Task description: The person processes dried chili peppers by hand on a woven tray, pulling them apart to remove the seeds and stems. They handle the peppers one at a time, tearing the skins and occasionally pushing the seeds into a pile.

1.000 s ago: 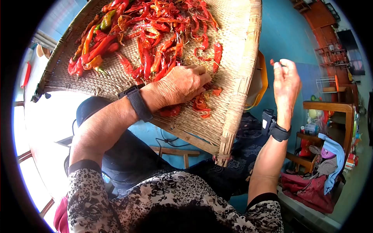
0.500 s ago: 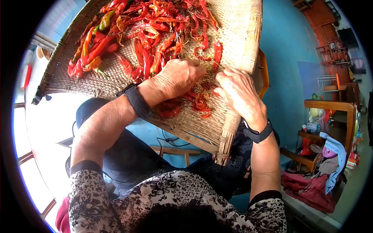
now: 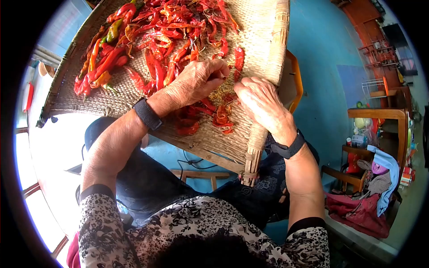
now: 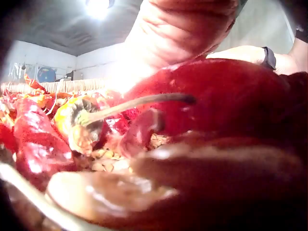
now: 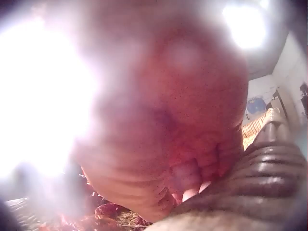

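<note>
My left hand [image 3: 199,80] is over the woven tray [image 3: 266,58], fingers curled round a red chili pepper [image 4: 216,91]; in the left wrist view its red skin shows between thumb and fingers. Beside it my right hand [image 3: 263,107] has bent fingers reaching down over the tray's right side, close to the left hand. Its fingertips are mostly hidden, and I cannot tell what they hold. Loose yellow seeds [image 3: 219,94] lie below the hands, with torn red chili pieces [image 3: 222,118] nearer my body. A pile of dried red chilies [image 3: 156,62] covers the tray's far part.
Fresher red and green peppers [image 3: 105,58] lie at the tray's left. The tray's thick bound edge [image 3: 254,154] slopes over my knees. A yellow-rimmed container [image 3: 295,82] stands beyond its right side. A wooden chair [image 3: 344,178] with cloths is farther right.
My right hand, out past the tray's right edge with a small red bit in its fingertips, has come in beside the left hand. The left hand has lifted slightly, uncovering seeds.
</note>
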Available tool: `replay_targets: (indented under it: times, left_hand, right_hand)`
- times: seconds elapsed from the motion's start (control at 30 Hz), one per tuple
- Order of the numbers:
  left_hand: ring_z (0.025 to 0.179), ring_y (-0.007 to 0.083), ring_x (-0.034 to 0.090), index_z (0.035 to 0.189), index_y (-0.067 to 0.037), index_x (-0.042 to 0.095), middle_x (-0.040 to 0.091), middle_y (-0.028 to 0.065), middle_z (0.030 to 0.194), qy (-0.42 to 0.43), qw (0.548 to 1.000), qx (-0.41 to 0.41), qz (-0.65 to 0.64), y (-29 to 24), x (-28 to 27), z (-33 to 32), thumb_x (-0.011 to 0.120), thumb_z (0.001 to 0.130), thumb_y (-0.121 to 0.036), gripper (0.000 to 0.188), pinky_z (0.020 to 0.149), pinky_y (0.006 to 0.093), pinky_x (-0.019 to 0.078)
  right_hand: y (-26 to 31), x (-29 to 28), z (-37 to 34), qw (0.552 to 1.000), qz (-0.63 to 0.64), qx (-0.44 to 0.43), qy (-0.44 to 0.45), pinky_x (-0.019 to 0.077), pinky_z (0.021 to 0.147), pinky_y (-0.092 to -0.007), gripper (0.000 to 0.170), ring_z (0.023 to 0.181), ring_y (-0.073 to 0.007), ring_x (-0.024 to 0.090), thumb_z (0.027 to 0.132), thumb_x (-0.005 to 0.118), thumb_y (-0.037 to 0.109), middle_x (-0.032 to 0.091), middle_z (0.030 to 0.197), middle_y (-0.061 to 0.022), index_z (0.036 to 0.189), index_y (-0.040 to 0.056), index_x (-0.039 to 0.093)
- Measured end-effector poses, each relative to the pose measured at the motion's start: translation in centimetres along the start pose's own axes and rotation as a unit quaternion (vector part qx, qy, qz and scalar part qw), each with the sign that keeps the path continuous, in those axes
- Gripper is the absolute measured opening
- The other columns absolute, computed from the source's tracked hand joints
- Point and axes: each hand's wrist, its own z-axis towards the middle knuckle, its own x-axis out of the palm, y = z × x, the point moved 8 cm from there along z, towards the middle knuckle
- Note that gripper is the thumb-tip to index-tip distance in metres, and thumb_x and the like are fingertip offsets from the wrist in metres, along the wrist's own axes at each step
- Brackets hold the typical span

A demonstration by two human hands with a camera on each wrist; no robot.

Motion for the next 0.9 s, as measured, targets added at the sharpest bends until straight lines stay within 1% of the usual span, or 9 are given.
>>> replay_targets:
  times: [0.03, 0.1, 0.23, 0.33, 0.53, 0.63, 0.67, 0.77, 0.9]
  left_hand:
    - [0.071, 0.0225, 0.063, 0.101, -0.003, 0.056, 0.061, 0.0099, 0.076, 0.000, 1.000, 0.001, 0.001, -0.1, -0.1, 0.0, 0.061, 0.085, -0.002, 0.017, 0.066, 0.0340, 0.0500]
    - [0.078, 0.0096, 0.058, 0.106, -0.001, 0.057, 0.060, 0.0044, 0.082, 0.029, 0.999, -0.028, 0.020, 0.2, 0.1, -0.1, 0.061, 0.088, -0.003, 0.018, 0.071, 0.0264, 0.0498]
    - [0.080, 0.0085, 0.058, 0.106, -0.002, 0.058, 0.060, 0.0024, 0.084, 0.040, 0.998, -0.049, 0.008, 0.0, 0.2, -0.2, 0.061, 0.089, -0.002, 0.017, 0.072, 0.0253, 0.0499]
    - [0.083, 0.0077, 0.058, 0.108, -0.002, 0.057, 0.061, 0.0006, 0.087, 0.047, 0.995, -0.066, -0.066, 0.0, 1.0, -0.3, 0.060, 0.091, -0.001, 0.017, 0.075, 0.0242, 0.0501]
    - [0.095, 0.0101, 0.062, 0.115, -0.003, 0.056, 0.067, 0.0045, 0.098, 0.086, 0.982, -0.064, -0.154, -1.3, 1.2, -0.9, 0.056, 0.095, -0.001, 0.020, 0.084, 0.0266, 0.0508]
    - [0.093, 0.0235, 0.066, 0.116, -0.005, 0.057, 0.067, 0.0125, 0.098, 0.038, 0.995, -0.058, 0.069, -1.5, -1.6, -0.4, 0.063, 0.089, -0.008, 0.027, 0.086, 0.0329, 0.0515]
    - [0.094, 0.0298, 0.063, 0.117, -0.006, 0.058, 0.065, 0.0141, 0.100, -0.057, 0.963, 0.080, 0.249, -1.5, -2.8, -0.5, 0.067, 0.086, -0.012, 0.033, 0.087, 0.0372, 0.0510]
    - [0.111, 0.0328, 0.052, 0.124, -0.007, 0.055, 0.057, 0.0147, 0.118, -0.111, 0.869, 0.004, 0.483, 2.0, -7.1, 0.0, 0.067, 0.087, -0.020, 0.041, 0.092, 0.0434, 0.0473]
    - [0.117, 0.0334, 0.049, 0.137, -0.007, 0.046, 0.052, 0.0173, 0.127, -0.145, 0.870, -0.077, 0.465, 5.3, -10.9, 0.2, 0.069, 0.085, -0.036, 0.063, 0.096, 0.0455, 0.0453]
  right_hand:
    - [-0.3, -0.1, 0.1, 1.000, 0.000, 0.000, -0.001, 0.0457, 0.082, -0.0415, 0.013, 0.091, -0.0284, 0.058, 0.080, 0.060, 0.010, 0.058, 0.086, -0.0119, 0.090, 0.0035, 0.057]
    - [-1.3, 0.7, 0.5, 0.993, 0.047, 0.059, 0.095, 0.0483, 0.074, -0.0411, 0.013, 0.084, -0.0321, 0.059, 0.085, 0.061, 0.009, 0.057, 0.084, -0.0128, 0.096, 0.0031, 0.056]
    - [-1.6, -0.6, 0.8, 0.978, 0.177, 0.111, 0.028, 0.0492, 0.066, -0.0441, 0.015, 0.073, -0.0352, 0.062, 0.085, 0.063, 0.008, 0.057, 0.078, -0.0174, 0.092, -0.0002, 0.053]
    - [-1.5, -0.2, 0.8, 0.922, 0.354, 0.146, 0.045, 0.0492, 0.062, -0.0411, 0.018, 0.069, -0.0339, 0.065, 0.087, 0.066, 0.010, 0.063, 0.074, -0.0188, 0.094, 0.0002, 0.054]
    - [-1.9, -0.7, 1.0, 0.920, 0.346, 0.186, 0.006, 0.0481, 0.058, -0.0377, 0.005, 0.063, -0.0275, 0.063, 0.089, 0.059, 0.006, 0.062, 0.072, -0.0155, 0.088, 0.0018, 0.056]
    - [-3.1, -2.4, 0.8, 0.924, 0.339, 0.156, -0.086, 0.0421, 0.049, -0.0242, 0.006, 0.058, -0.0057, 0.052, 0.091, 0.055, 0.003, 0.058, 0.067, 0.0003, 0.086, 0.0054, 0.058]
    - [-4.2, -3.6, 0.4, 0.925, 0.298, 0.198, -0.129, 0.0425, 0.050, -0.0244, 0.005, 0.058, -0.0064, 0.052, 0.092, 0.057, 0.005, 0.058, 0.067, -0.0003, 0.087, 0.0045, 0.059]
    - [-8.9, -6.1, -2.1, 0.872, 0.270, 0.285, -0.293, 0.0430, 0.054, -0.0251, 0.011, 0.059, -0.0079, 0.051, 0.093, 0.061, 0.012, 0.057, 0.067, -0.0005, 0.087, 0.0025, 0.061]
    - [-12.3, -6.7, -4.1, 0.873, 0.211, 0.335, -0.286, 0.0431, 0.057, -0.0263, 0.012, 0.059, -0.0094, 0.049, 0.093, 0.063, 0.014, 0.057, 0.066, -0.0011, 0.088, 0.0028, 0.061]
